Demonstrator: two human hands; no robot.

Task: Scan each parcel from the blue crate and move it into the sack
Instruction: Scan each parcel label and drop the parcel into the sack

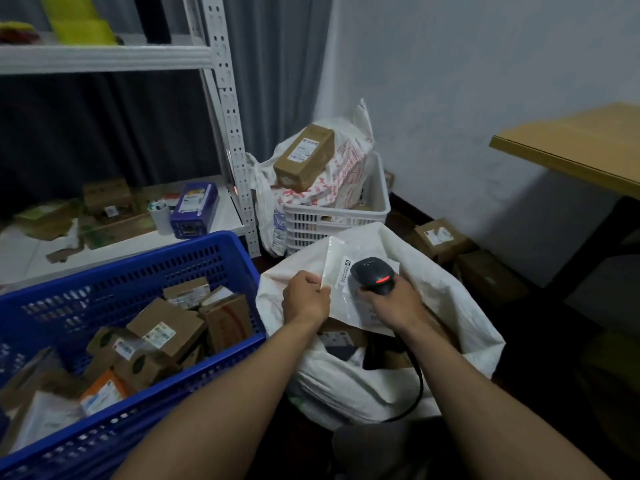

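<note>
Mid-task: blue crate [138, 265] at 8 o'clock holds many boxes [162, 323] unscanned.
Sack [450, 289] at 4 o'clock part-filled, cardboard showing inside.
Left hand [304, 296] pinches edge of flat glossy white mailer [341, 271] over sack mouth.
Right hand [391, 303], fingers [369, 293] curled round matte black scanner [374, 275], red light lit, aimed at label.
Crate: rigid perforated plastic.
Sack: soft, crumpled.
</note>
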